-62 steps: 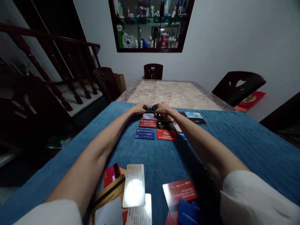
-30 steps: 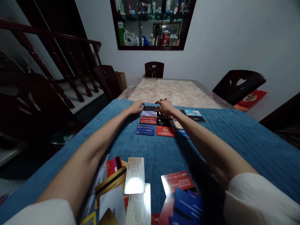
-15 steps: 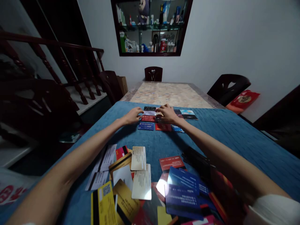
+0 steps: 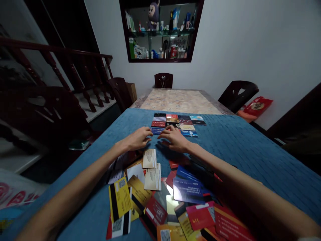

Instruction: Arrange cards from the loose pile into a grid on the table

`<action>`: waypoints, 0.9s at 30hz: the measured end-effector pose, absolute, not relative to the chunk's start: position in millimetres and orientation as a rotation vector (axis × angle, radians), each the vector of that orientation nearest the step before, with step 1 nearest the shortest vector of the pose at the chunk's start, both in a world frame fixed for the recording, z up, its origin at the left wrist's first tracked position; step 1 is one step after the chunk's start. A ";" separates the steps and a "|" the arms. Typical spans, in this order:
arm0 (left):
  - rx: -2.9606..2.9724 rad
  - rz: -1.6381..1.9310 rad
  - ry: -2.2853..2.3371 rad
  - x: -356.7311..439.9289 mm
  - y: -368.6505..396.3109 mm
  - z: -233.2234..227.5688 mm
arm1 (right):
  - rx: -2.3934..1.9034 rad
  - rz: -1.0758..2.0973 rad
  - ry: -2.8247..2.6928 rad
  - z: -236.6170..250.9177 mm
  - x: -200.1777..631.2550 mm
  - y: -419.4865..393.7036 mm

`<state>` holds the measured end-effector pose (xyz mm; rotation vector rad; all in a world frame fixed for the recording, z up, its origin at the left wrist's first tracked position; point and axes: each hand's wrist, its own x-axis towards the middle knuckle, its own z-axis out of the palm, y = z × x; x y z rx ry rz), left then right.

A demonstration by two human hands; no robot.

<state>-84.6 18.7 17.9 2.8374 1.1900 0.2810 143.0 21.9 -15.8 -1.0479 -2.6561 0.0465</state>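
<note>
My left hand [image 4: 139,138] is in front of the laid-out cards, its fingertips at the left edge of a blue card [image 4: 157,130] in the nearest row. Its fingers are loosely bent and apart, with nothing visible in them. My right hand [image 4: 174,138] hovers or rests just right of that card, fingers spread, partly covering it and a red card beside it. The rows behind hold a red card [image 4: 158,124], a pale card [image 4: 187,127] and several others, edges side by side. Nearer me lies a loose, overlapping pile with a yellow card [image 4: 120,199] and a dark blue card [image 4: 188,190].
A blue cloth [image 4: 225,140] covers the near part of the table; its patterned top [image 4: 180,100] shows beyond. Dark chairs [image 4: 237,95] stand around it. A red bag [image 4: 258,106] is at the right, a wooden railing [image 4: 75,53] at the left.
Both hands have come back toward me from the middle rows to the front row. Cards at the back that they covered now show. The view has shifted slightly, showing more of the near pile.
</note>
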 end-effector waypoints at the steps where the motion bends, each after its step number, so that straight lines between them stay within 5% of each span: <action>1: 2.841 0.225 1.195 -83.5 12.7 20.1 | -1.014 0.065 -2.672 -16.7 139.9 15.9; 15: 2.845 -0.411 1.276 -56.5 -50.4 42.4 | -0.998 0.071 -2.846 -26.8 120.2 -27.1; 27: 2.831 -0.429 1.273 -49.9 -58.8 30.8 | -1.060 0.072 -2.786 -30.0 130.4 -28.8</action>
